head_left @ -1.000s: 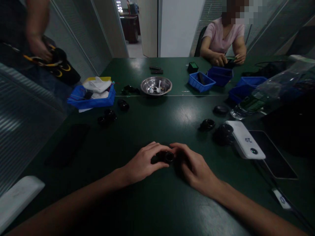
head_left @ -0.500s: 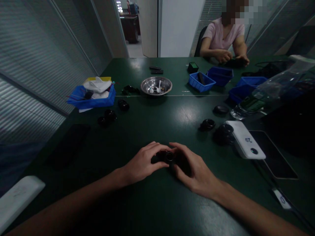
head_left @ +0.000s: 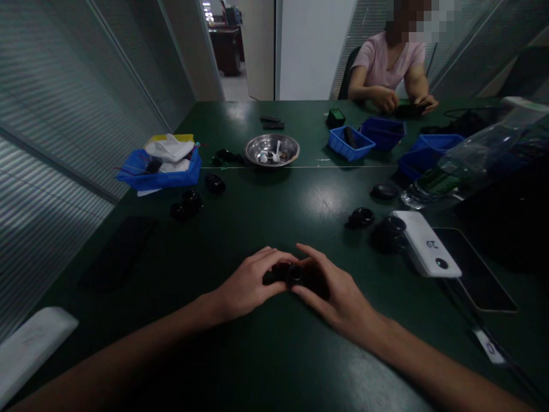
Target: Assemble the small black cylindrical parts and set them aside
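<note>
green table [head_left: 274,194]: left hand [head_left: 246,283] and right hand [head_left: 338,292] meet, both pinching a small round black ring [head_left: 294,273]; right index finger has lifted slightly since before.

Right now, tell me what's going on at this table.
The person wearing the camera holds a small black round part between the fingertips of both hands, left hand and right hand, low over the green table. More black round parts and a white device lie to the right. A steel bowl and blue bins sit farther back. At the far end, another person handles something dark with both hands.
</note>
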The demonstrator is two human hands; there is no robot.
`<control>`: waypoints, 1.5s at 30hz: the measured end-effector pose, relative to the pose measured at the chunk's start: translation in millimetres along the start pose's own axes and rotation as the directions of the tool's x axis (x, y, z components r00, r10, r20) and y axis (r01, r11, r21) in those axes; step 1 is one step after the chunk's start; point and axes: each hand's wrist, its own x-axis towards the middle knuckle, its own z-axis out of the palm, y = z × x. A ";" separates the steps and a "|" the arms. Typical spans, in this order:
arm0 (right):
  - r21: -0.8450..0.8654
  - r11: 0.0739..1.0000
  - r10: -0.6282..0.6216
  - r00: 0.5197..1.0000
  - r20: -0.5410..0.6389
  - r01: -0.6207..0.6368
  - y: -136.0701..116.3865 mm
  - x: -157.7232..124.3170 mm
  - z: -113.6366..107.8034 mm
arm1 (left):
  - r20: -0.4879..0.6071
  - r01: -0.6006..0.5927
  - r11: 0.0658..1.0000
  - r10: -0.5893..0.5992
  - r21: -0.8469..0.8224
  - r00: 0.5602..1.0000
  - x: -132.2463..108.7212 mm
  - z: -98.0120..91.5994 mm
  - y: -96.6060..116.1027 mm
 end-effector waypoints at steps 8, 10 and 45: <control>0.061 0.997 -0.043 0.999 0.005 0.042 2.7 -0.4 -1.4 | -0.004 0.006 1.000 -0.006 0.005 1.000 -0.9 1.2 -0.7; 0.033 0.999 -0.023 1.000 0.007 0.023 -0.2 0.3 -1.1 | 0.004 0.004 1.000 -0.004 0.003 1.000 -1.3 0.3 0.4; -0.054 0.998 -0.039 0.998 -0.048 0.036 -1.5 3.7 1.0 | -0.009 -0.028 0.999 0.028 0.030 1.000 -0.4 0.7 -0.7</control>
